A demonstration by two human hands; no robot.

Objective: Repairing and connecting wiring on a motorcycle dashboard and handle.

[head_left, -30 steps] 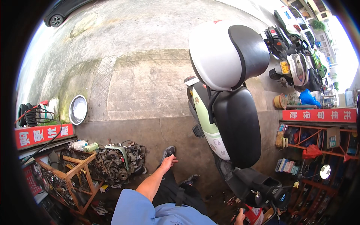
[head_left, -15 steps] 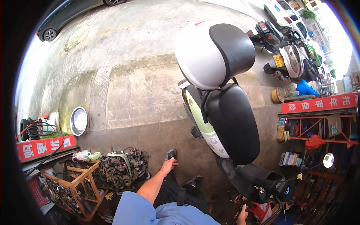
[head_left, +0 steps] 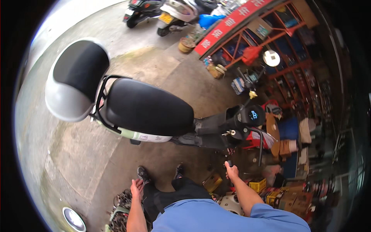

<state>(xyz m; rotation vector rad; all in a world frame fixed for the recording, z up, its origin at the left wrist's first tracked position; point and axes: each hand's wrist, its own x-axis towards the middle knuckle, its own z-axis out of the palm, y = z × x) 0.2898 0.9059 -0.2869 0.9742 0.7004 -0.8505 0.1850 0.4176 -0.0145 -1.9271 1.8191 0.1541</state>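
Observation:
The scooter stands across the view, with a long black seat, pale green and white side panels and a lit dash at its right end. A key sits in it below the dash. On its rear rack is a rounded silver top box with a black back pad. My right hand is closed around a small black handle-like thing, just short of the scooter's front; its kind is hard to make out. My left hand hangs beside my leg, loosely open, touching nothing.
Orange shelving with goods lines the right side, under a red banner. Two parked scooters stand at the back. Engine parts and a metal basin lie at lower left. Boxes crowd the lower right.
My view has turned to the right, so the scooter now lies sideways across it and more shelving shows. My right hand has come up into fuller view, still holding the black thing.

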